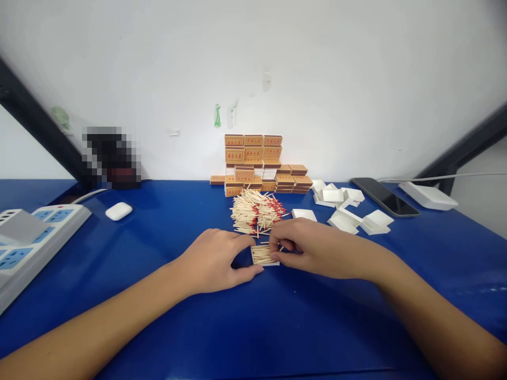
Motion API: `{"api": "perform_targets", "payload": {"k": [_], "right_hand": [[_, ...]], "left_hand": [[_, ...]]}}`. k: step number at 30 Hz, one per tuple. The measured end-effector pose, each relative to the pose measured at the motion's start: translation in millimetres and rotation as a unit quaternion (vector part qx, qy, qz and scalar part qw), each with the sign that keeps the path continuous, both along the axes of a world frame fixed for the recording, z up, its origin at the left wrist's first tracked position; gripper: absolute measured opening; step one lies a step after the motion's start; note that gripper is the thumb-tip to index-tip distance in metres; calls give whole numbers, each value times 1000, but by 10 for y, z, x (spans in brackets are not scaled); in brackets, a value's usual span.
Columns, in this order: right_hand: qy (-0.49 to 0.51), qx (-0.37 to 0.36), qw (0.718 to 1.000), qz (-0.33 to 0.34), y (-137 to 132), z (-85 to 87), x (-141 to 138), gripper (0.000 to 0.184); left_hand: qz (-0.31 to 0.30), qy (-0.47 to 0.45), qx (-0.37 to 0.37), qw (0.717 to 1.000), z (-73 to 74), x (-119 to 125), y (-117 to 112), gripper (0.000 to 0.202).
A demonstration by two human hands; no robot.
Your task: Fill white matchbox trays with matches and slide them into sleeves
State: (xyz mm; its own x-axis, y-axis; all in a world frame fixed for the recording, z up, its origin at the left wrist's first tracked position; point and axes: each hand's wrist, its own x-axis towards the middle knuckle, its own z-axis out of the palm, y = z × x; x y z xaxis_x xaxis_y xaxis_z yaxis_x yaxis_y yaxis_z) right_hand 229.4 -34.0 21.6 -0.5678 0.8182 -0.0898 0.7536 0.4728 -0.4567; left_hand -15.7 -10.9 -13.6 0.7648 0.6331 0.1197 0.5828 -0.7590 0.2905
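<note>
A small white matchbox tray (264,255) with matches in it lies on the blue table between my hands. My left hand (216,261) cups its left side, thumb and forefinger touching the tray. My right hand (307,246) rests on its right side with fingers curled, pinching matches over the tray. Just behind lies a loose pile of red-tipped matches (257,211).
Stacked orange matchboxes (257,163) stand against the white wall. Several empty white trays (344,208) lie at the right, beside a phone (384,196) and a white box (428,195). At the left are a power strip (27,237) and a white earbud case (118,211).
</note>
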Motion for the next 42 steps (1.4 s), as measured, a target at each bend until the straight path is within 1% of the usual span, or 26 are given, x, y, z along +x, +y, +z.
{"api": "perform_targets", "payload": {"k": [3, 7, 12, 17, 23, 27, 30, 32, 37, 40, 42], "right_hand": [[7, 17, 1000, 14, -2, -14, -18, 8], [12, 9, 1000, 16, -10, -33, -16, 4], [6, 8, 1000, 12, 3, -29, -34, 10], [17, 30, 999, 4, 21, -36, -45, 12], [25, 32, 999, 11, 15, -71, -63, 11], [23, 34, 999, 8, 16, -35, -58, 10], [9, 48, 999, -10, 29, 9, -7, 13], [0, 54, 998, -18, 37, 21, 29, 12], [-1, 19, 1000, 0, 28, -4, 21, 7], [-5, 27, 1000, -4, 28, 38, 2, 14], [-4, 51, 998, -22, 56, 102, 57, 21]], "left_hand": [[-3, -2, 2, 1000, 2, 0, 0, 31], [-3, -1, 2, 1000, 4, 2, 0, 31], [-4, -1, 5, 1000, 1, 10, 2, 32], [-3, 2, -3, 1000, 7, 6, -3, 30], [-2, -1, 0, 1000, 26, 12, 0, 28], [-4, 0, 1, 1000, 20, 10, 2, 29], [-5, 1, 7, 1000, 5, 7, 7, 34], [-5, 0, 10, 1000, -2, 7, 11, 35], [-5, 2, 6, 1000, 3, 13, 15, 34], [-4, 1, 5, 1000, 8, 10, 10, 34], [-2, -2, 10, 1000, 6, 4, 6, 34]]}}
